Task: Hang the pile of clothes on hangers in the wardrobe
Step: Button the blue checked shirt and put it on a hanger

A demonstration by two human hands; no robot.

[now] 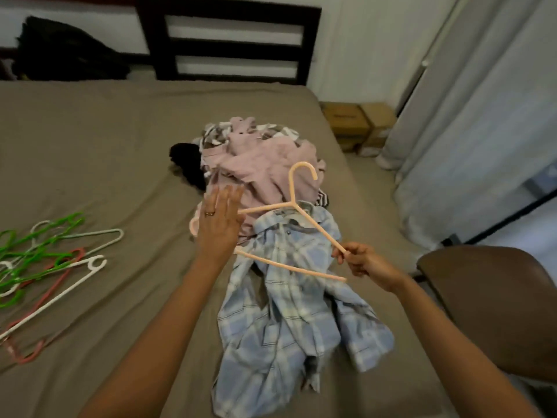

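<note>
A pile of clothes lies on the bed (pixel 90 140): a pink garment (pixel 265 164) on top at the back, a checked grey piece (pixel 217 134) behind it, a black item (pixel 187 161) at its left. A light blue plaid shirt (pixel 289 315) is spread out in front. My right hand (pixel 358 259) pinches the right end of a peach plastic hanger (pixel 301 218) held above the shirt's collar. My left hand (pixel 218 226) is flat with straight fingers over the hanger's left end and the pink garment; I cannot tell if it touches them.
Several loose hangers, green (pixel 36 245), white (pixel 57 294) and pink (pixel 39 303), lie on the bed's left side. A dark headboard (pixel 229 40) stands behind, a brown chair (pixel 497 303) at the right, cardboard boxes (pixel 358 122) and a pale curtain (pixel 470 116) beyond.
</note>
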